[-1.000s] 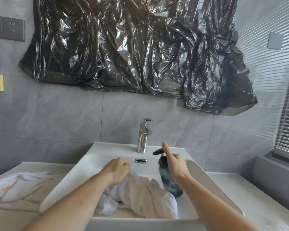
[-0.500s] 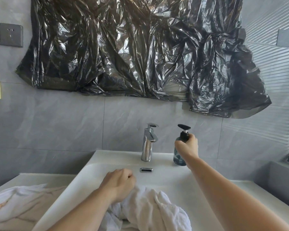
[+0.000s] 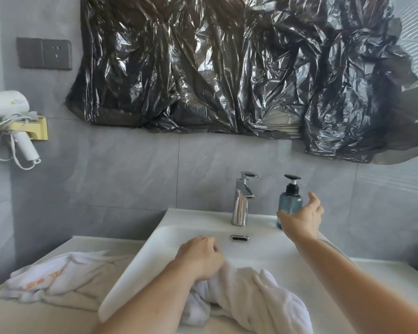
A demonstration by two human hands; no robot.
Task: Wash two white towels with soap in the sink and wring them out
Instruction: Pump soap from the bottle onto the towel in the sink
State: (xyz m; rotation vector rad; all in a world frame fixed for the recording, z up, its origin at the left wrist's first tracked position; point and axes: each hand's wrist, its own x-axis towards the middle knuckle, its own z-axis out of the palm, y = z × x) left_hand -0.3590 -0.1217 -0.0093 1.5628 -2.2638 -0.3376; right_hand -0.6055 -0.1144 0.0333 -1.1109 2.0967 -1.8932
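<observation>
White terry cloth fills the near part of the sink: one towel lies bunched in the basin, and the left hand sits on its upper end with the fingers curled into a fist, gripping the cloth. A second towel, also white and with orange lettering on it, lies crumpled on the tabletop just left of the sink, apart from both hands. At the back rim of the sink stands a chrome tap with its lever on top, and below it in the basin wall is a small chrome overflow slot. To the right of the tap, upright on the same back rim, is a blue see-through soap bottle with a black pump. The right hand is at the bottle's lower right side with its fingers spread and loosely bent, thumb toward the bottle's base; whether it touches the bottle cannot be told, but the fingers are not wrapped round it. Behind everything the wall is grey tile, and a large sheet of crinkled black plastic hangs across it above the tap. On the far left a white hairdryer rests in a yellow holder with its cord looped below, and a dark grey socket plate is set in the wall above that.
</observation>
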